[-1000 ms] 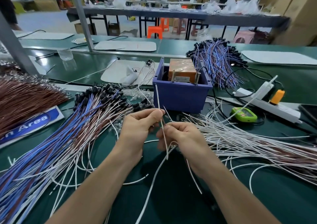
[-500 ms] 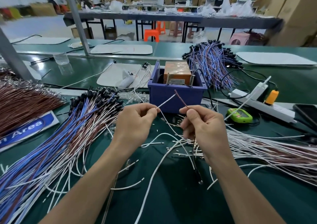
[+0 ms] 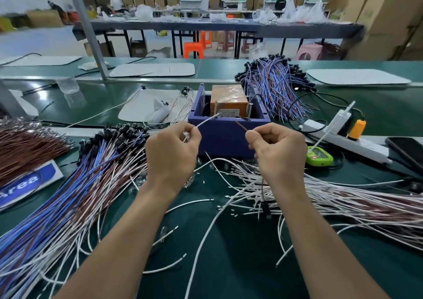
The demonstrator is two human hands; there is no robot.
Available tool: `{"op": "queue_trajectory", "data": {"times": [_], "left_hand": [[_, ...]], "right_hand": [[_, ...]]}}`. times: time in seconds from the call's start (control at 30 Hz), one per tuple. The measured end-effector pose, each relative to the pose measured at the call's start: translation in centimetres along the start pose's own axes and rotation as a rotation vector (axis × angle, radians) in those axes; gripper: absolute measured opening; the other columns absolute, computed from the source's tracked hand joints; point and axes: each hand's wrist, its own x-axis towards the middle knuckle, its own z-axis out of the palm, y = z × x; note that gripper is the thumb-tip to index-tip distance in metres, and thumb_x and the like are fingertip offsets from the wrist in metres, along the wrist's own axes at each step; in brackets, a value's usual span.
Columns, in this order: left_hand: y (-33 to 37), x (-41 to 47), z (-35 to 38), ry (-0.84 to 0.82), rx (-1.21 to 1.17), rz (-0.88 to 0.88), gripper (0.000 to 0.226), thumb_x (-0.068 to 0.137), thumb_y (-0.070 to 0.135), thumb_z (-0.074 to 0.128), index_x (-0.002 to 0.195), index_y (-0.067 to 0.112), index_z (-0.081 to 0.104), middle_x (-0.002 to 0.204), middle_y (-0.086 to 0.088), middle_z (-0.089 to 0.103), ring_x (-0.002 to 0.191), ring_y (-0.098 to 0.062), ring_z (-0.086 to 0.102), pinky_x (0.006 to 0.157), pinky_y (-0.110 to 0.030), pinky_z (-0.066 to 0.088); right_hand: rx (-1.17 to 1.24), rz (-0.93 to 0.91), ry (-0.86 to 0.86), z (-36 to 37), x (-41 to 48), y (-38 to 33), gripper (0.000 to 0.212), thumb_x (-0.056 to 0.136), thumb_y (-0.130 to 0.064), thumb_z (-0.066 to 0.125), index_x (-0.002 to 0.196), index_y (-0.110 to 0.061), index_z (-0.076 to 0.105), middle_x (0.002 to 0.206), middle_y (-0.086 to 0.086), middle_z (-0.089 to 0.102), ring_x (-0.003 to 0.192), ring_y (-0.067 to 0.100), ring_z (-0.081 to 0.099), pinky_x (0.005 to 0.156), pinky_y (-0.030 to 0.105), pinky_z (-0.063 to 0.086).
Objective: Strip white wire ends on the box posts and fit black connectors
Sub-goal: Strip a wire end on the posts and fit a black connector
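the left hand (image 3: 171,154) is clenched in front of the purple box (image 3: 229,139), thumb and forefinger pinching a white wire (image 3: 207,122); its other fingers curl into the palm. from the pinch the wire slants up and away to the box's near rim, and its tip ends right by the left post (image 3: 216,109). whether tip and post touch is too fine to make out. the right post (image 3: 250,112) stands bare at the box's right side.

the right hand (image 3: 279,154), also in front of the box and well apart from the left hand, pinches a thin brown wire (image 3: 240,124) whose short free end points up at the box's front wall. below that hand the brown wire drops to a black connector (image 3: 266,208) lying among loose white wires (image 3: 332,198) in front and to the right of the box.

the stretch of each wire inside the fists is hidden, so i cannot tell which white strand on the green mat (image 3: 229,264) in front of the box belongs to the left hand's wire. inside the box sits an orange block (image 3: 229,97); its label is too small to read. left of the box a bundle of blue, white and brown wires (image 3: 91,184) is cut off by the lower edge. right of the box are a green device (image 3: 319,158), a white power strip (image 3: 343,138) and a dark phone (image 3: 407,149) clipped by the edge.
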Motion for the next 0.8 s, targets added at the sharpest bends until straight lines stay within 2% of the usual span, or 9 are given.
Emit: {"op": "queue_trajectory", "data": {"times": [0.1,0.23,0.33,0.4,0.5,0.6,0.7,0.8], "left_hand": [[-0.1,0.1,0.1,0.002,-0.001,-0.005,0.018,0.091,0.024,0.071,0.074,0.021,0.074,0.044,0.008,0.044,0.044,-0.014,0.042,0.056,-0.019,0.029],[-0.2,0.4,-0.1,0.012,0.001,-0.015,0.018,0.091,0.024,0.072,0.073,0.023,0.074,0.042,0.012,0.041,0.043,-0.006,0.045,0.057,-0.005,0.034],[-0.2,0.5,-0.1,0.016,0.007,-0.027,0.018,0.09,0.023,0.073,0.072,0.023,0.075,0.042,0.014,0.041,0.052,-0.004,0.053,0.058,-0.003,0.034],[-0.2,0.5,0.0,0.018,0.017,-0.028,0.018,0.09,0.023,0.073,0.072,0.022,0.075,0.042,0.014,0.041,0.046,-0.005,0.049,0.057,-0.003,0.033],[-0.1,0.5,-0.1,0.025,0.02,-0.042,0.018,0.09,0.023,0.073,0.073,0.02,0.075,0.043,0.014,0.042,0.045,-0.004,0.048,0.056,-0.006,0.033],[-0.1,0.5,-0.2,0.055,0.037,-0.058,0.019,0.09,0.022,0.073,0.071,0.021,0.074,0.041,0.014,0.038,0.04,-0.003,0.042,0.055,-0.021,0.028],[0.0,0.4,-0.3,0.051,0.033,-0.051,0.019,0.09,0.022,0.073,0.07,0.02,0.074,0.041,0.012,0.038,0.041,-0.002,0.038,0.055,-0.023,0.026],[-0.1,0.4,-0.3,0.046,0.026,-0.045,0.018,0.09,0.022,0.073,0.072,0.019,0.075,0.042,0.012,0.039,0.04,-0.003,0.04,0.055,-0.025,0.023]], "right_hand": [[0.032,-0.003,0.039,-0.1,0.4,0.4,0.016,0.085,-0.023,0.083,0.072,-0.027,0.075,0.06,-0.009,0.07,0.051,0.011,0.064,0.049,0.021,0.049],[0.093,0.012,0.055,-0.5,0.6,1.0,0.016,0.084,-0.022,0.083,0.071,-0.027,0.076,0.061,-0.004,0.071,0.051,0.013,0.061,0.053,0.032,0.052],[0.13,0.022,0.054,-0.7,0.8,1.3,0.015,0.084,-0.022,0.083,0.071,-0.028,0.076,0.061,-0.004,0.07,0.051,0.009,0.06,0.051,0.023,0.049],[0.148,0.029,0.045,-0.7,0.9,1.5,0.012,0.083,-0.023,0.084,0.073,-0.026,0.078,0.059,-0.003,0.07,0.05,0.009,0.059,0.052,0.02,0.046],[0.16,0.017,0.036,-0.9,1.0,1.8,0.009,0.082,-0.023,0.084,0.077,-0.028,0.079,0.06,-0.002,0.07,0.051,0.011,0.06,0.053,0.021,0.047],[0.172,0.008,0.032,-1.1,1.0,1.9,0.007,0.081,-0.024,0.084,0.079,-0.029,0.08,0.061,0.0,0.07,0.053,0.014,0.061,0.055,0.026,0.049],[0.167,0.01,0.034,-1.1,1.0,1.9,0.007,0.081,-0.024,0.084,0.078,-0.029,0.079,0.061,0.001,0.07,0.054,0.015,0.062,0.057,0.032,0.053],[0.16,0.0,0.062,-1.1,1.0,2.0,0.008,0.083,-0.025,0.083,0.077,-0.029,0.079,0.06,0.0,0.07,0.053,0.015,0.062,0.056,0.031,0.053]]}}
